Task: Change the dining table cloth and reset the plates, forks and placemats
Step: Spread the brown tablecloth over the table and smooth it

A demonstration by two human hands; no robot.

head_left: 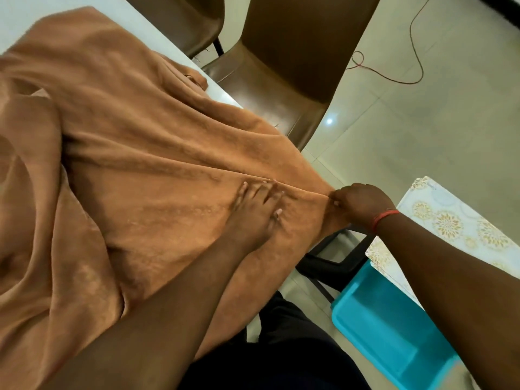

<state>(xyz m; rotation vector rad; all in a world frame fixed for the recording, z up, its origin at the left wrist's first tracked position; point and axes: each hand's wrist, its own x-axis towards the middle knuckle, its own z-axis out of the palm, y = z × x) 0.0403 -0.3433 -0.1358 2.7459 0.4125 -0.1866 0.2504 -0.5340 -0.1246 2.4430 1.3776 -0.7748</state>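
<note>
1. The tan table cloth (135, 153) lies rumpled over the pale table (157, 32); its long folds run from 10 o'clock to 4 o'clock, ending at the table corner.
2. The fabric looks soft, fleecy and thickly creased.
3. The left hand (253, 212) presses flat on it, fingers straight and spread.
4. At 3 o'clock of it, the right hand (357, 204) pinches the cloth's edge.
5. Smooth brown chairs (281, 80) stand at 12 o'clock; a turquoise plastic bin (388, 327) sits at 5 o'clock.

We see the cloth (140, 164) spread over the bench (168, 38), its near right corner hanging past the edge. Two chairs (284, 68) stand behind the bench's right side. Right of us, placemats (450, 220) lie over a tub (394, 333) on the floor (422, 136).
</note>
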